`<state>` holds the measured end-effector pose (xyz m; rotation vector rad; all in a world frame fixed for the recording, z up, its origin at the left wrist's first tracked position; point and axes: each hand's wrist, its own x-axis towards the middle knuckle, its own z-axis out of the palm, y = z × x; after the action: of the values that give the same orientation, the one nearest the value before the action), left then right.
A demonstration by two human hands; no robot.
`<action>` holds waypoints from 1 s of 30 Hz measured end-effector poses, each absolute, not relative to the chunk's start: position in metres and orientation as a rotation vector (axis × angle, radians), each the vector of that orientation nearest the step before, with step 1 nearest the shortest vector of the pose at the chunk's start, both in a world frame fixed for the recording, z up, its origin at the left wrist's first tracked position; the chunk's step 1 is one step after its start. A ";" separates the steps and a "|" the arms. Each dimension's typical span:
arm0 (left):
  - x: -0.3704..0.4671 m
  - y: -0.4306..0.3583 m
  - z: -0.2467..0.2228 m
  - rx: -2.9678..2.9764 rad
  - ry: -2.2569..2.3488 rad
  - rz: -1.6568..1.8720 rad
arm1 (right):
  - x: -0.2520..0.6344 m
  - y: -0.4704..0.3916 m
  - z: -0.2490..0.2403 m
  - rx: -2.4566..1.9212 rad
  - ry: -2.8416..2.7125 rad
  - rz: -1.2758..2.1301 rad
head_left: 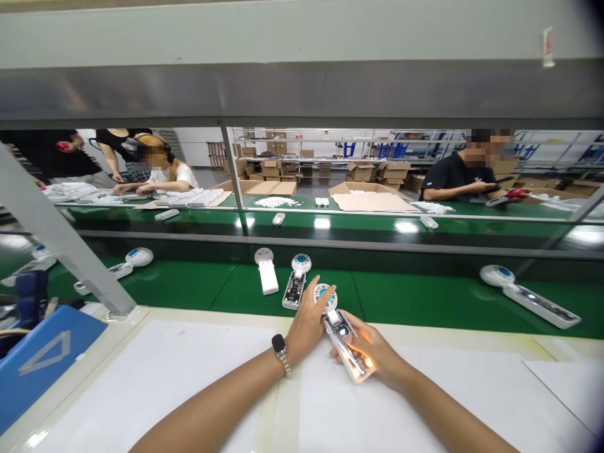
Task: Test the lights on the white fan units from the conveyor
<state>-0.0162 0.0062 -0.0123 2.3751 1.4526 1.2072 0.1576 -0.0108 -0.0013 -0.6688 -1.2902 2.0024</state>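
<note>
Between my hands is a white handheld device (340, 336) with a round, blue-centred head and a long handle. Its handle lies uncovered, showing a circuit board, and orange light glows near the lower end. My left hand (307, 321), with a watch on the wrist, has its fingers around the round head. The handle is gripped by my right hand (372, 352), thumb on top. Just beyond my left hand, a similar device with an exposed board (294, 289) lies on the green belt (189, 286). Beside that one is a device with a closed white back (268, 275).
More devices lie on the belt, one at right (538, 302) and one at left (136, 258). A slanted grey post (66, 233) and a blue bin (51, 352) stand left. An overhead beam (302, 91) crosses above. Across the line, co-workers sit near white parts and cardboard boxes (372, 201).
</note>
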 end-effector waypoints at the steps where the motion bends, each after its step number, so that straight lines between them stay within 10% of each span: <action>1: -0.016 0.006 -0.012 2.375 1.453 1.208 | 0.158 -0.011 -0.001 -0.671 -1.286 2.010; 30: -0.018 0.009 -0.019 2.233 1.443 1.194 | 0.160 -0.007 -0.004 -0.591 -1.198 2.092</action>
<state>-0.0176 0.0085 -0.0186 2.2332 1.4428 1.1939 0.1598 -0.0070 -0.0038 -0.5913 -1.1985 2.0925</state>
